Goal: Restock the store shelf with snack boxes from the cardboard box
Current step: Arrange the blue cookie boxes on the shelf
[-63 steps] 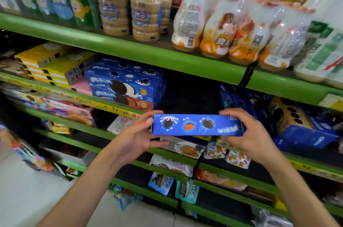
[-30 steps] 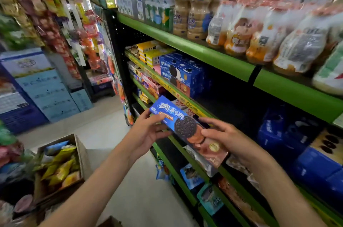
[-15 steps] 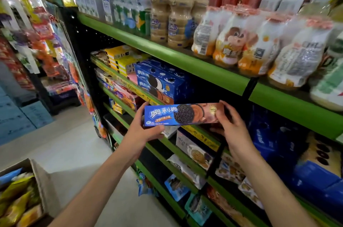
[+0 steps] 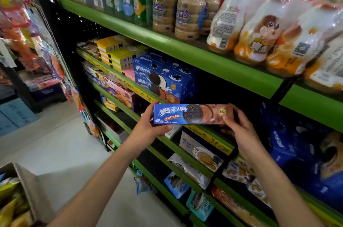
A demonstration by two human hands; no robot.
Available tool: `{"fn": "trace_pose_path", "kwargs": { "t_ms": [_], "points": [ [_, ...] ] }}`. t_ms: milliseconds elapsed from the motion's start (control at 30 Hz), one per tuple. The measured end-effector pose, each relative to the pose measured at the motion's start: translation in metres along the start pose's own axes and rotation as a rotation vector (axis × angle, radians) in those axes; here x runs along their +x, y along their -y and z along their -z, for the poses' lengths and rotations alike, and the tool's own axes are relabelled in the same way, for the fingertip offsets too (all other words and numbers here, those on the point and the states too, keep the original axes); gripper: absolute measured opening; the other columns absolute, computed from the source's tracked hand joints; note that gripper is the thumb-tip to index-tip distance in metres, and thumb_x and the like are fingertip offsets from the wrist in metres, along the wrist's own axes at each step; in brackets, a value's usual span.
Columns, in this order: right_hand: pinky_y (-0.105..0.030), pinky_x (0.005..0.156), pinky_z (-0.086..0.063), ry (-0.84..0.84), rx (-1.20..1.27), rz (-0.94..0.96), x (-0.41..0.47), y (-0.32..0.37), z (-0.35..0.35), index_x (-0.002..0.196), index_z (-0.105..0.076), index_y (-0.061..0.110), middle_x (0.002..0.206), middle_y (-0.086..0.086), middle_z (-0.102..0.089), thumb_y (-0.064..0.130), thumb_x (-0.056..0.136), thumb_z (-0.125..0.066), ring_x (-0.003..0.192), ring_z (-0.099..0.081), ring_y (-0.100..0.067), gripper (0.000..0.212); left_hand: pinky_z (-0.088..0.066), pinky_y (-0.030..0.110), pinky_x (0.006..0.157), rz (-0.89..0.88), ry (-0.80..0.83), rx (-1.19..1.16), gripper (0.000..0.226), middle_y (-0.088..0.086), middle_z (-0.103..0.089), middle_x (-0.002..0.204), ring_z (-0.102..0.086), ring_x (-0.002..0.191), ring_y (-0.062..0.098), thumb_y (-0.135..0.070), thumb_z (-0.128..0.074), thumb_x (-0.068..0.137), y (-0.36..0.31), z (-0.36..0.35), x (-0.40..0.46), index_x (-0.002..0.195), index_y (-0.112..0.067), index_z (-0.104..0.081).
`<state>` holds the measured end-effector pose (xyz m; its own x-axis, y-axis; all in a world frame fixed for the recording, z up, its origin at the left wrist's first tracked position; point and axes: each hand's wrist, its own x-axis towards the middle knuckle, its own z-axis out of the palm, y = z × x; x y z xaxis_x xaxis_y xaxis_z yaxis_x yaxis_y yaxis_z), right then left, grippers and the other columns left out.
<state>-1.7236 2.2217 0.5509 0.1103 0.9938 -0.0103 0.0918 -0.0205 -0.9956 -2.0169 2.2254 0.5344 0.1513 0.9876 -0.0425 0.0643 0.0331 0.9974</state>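
Note:
I hold a long blue and brown cookie box (image 4: 191,114) level in front of the green shelf (image 4: 204,59). My left hand (image 4: 148,128) grips its left end and my right hand (image 4: 239,126) grips its right end. The box faces me, just below and to the right of a stack of blue cookie boxes (image 4: 161,78) on the second shelf. A dark gap in that shelf lies right behind the held box. The cardboard box (image 4: 27,187) with yellow snack bags sits on the floor at the bottom left.
Bottled drinks (image 4: 187,3) and wrapped bottle packs (image 4: 269,28) fill the top shelf. Yellow boxes (image 4: 118,54) stand left of the blue stack. More blue boxes (image 4: 300,152) lie at the right. Lower shelves hold snack packets (image 4: 200,154). Hanging snack bags (image 4: 27,41) flank the aisle floor.
The box was turned from tilted to level and lifted toward the gap beside the blue stack. My view has swung right and closer to the shelf, with less of the cardboard box showing.

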Motion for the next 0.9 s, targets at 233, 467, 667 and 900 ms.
{"fn": "trace_pose_path", "kwargs": {
  "t_ms": [233,467,667,900],
  "points": [
    [-0.043,0.104,-0.045,0.069,-0.081,-0.038,-0.003,0.000,0.000,0.118,-0.058,0.056,0.120,0.017,-0.069,0.069,0.061,-0.077,0.106,-0.067,-0.004,0.062,-0.059,0.036,0.083,0.030,0.059,0.004,0.109,-0.015,-0.069,0.107,-0.068,0.097,0.009,-0.062,-0.080,0.066,-0.003,0.001,0.007,0.152,-0.044,-0.016],
    [-0.050,0.105,-0.044,0.073,-0.126,-0.051,0.002,-0.006,0.003,0.117,-0.055,0.059,0.117,0.017,-0.069,0.079,0.056,-0.075,0.100,-0.068,-0.005,0.067,-0.057,0.034,0.083,0.008,0.081,0.045,0.103,-0.018,-0.068,0.108,-0.066,0.100,0.006,-0.058,-0.074,0.072,-0.003,0.000,0.006,0.152,-0.044,-0.012],
    [-0.048,0.105,-0.044,0.109,-0.139,-0.050,0.004,-0.007,0.005,0.115,-0.054,0.062,0.114,0.021,-0.069,0.082,0.058,-0.071,0.097,-0.068,-0.001,0.063,-0.058,0.036,0.086,0.002,0.098,0.112,0.084,-0.027,-0.065,0.103,-0.064,0.098,0.000,-0.057,-0.069,0.077,-0.007,-0.002,0.003,0.145,-0.051,-0.020],
    [-0.035,0.092,-0.046,0.097,-0.125,-0.063,0.003,-0.007,0.003,0.110,-0.055,0.064,0.108,0.028,-0.068,0.076,0.063,-0.067,0.092,-0.067,0.004,0.049,-0.060,0.032,0.076,0.002,0.132,0.163,0.054,-0.019,-0.063,0.105,-0.064,0.092,0.001,-0.048,-0.065,0.086,-0.017,-0.004,-0.002,0.126,-0.055,-0.029]
  ]
}}
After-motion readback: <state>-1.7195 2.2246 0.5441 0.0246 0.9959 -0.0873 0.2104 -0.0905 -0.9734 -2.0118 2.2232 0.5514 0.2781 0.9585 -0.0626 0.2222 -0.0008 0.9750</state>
